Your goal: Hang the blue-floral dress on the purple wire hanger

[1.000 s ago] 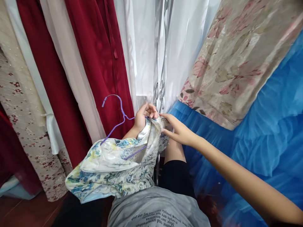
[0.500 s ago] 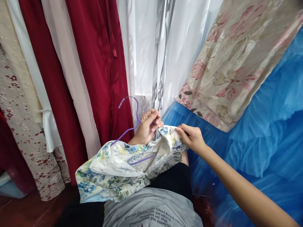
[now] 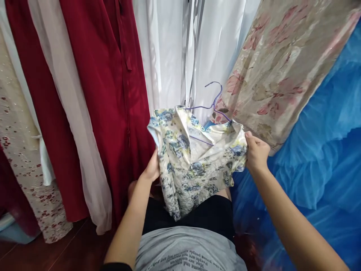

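A sleeveless white dress point(image 3: 194, 165) with blue and yellow flowers hangs spread over a purple wire hanger point(image 3: 213, 107), its hook pointing up. The hanger's shoulders run into the dress, and its lower bar shows through the open neckline. My right hand point(image 3: 257, 151) pinches the dress at the armhole edge on the right, fingers closed. At the opposite side, my left hand point(image 3: 153, 166) grips the dress below the armhole; its fingertips are hidden behind the fabric. The dress sits above my lap.
Long dark red, white and pale dresses point(image 3: 93, 75) hang ahead and to the left. A beige floral dress point(image 3: 273, 71) and blue ruffled tulle point(image 3: 313, 162) crowd the right. A light blue basin point(image 3: 17, 229) stands on the dark red floor point(image 3: 64, 244).
My left hand has left the hanger's neck area and now grips the dress's left side. The dress has been raised, spread and turned upright, its hanger hook shifting right.
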